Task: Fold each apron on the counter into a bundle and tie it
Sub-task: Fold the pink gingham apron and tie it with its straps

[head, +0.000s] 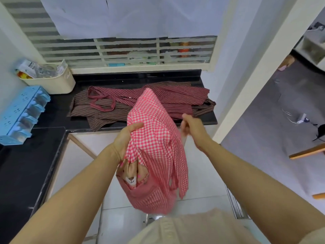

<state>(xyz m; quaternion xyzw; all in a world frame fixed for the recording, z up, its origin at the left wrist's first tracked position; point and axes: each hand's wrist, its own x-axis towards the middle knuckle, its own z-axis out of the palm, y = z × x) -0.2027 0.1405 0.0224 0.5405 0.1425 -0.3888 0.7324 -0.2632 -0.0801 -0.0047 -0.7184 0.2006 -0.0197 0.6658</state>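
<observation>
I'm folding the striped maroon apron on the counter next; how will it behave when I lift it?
Probably floppy and light: the striped maroon apron lies flat in soft creases on the counter. Its strap loop would likely dangle. The pink checked apron in the left hand droops limply, suggesting similar cloth.

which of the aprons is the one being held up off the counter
The pink checked apron with the bear pocket, gripped by the left hand. The striped aprons, dark red and brown, lie spread on the black counter behind it.
</observation>
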